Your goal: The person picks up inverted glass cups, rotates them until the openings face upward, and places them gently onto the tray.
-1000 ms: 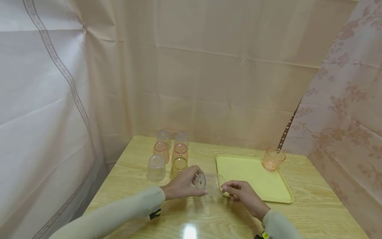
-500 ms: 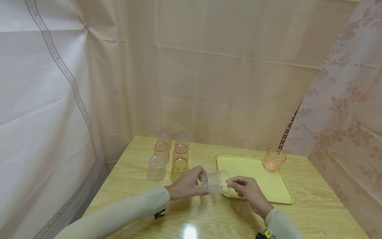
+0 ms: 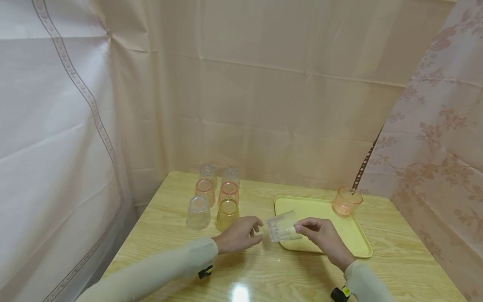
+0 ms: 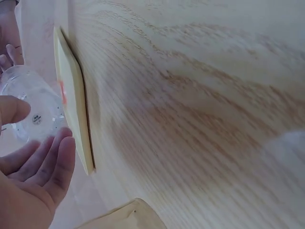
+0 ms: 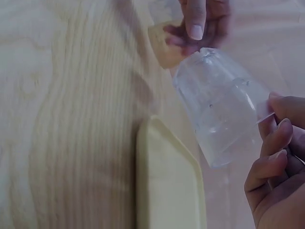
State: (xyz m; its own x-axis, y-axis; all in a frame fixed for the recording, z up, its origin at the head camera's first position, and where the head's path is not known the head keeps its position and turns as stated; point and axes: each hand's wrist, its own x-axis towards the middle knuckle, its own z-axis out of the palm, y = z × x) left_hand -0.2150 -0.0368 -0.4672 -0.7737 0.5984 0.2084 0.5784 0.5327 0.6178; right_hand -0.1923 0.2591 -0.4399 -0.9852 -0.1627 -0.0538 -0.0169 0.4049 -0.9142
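Note:
My right hand [image 3: 327, 240] pinches a clear plastic cup [image 3: 283, 227] by its rim. The cup is tilted on its side above the near left corner of the yellow tray [image 3: 317, 247], its base toward my left hand. In the right wrist view, thumb and fingers grip the rim of the cup [image 5: 219, 105]. My left hand [image 3: 240, 235] is just left of the cup's base, its fingers spread and loosely bent with a small gap to the cup. In the left wrist view, the left hand [image 4: 35, 176] frames the cup's round base [image 4: 40, 117] and holds nothing.
An orange cup [image 3: 346, 202] stands upright at the tray's far right corner. At the left, several upside-down cups stand in two rows, among them a yellow cup [image 3: 227, 214], a clear cup [image 3: 198, 213] and a pink cup [image 3: 205, 193]. Curtains surround the wooden table [image 3: 256, 277].
The clear cup has moved right, over the tray's edge, with my right hand. My left hand has let go of its base and its fingers have come apart from it.

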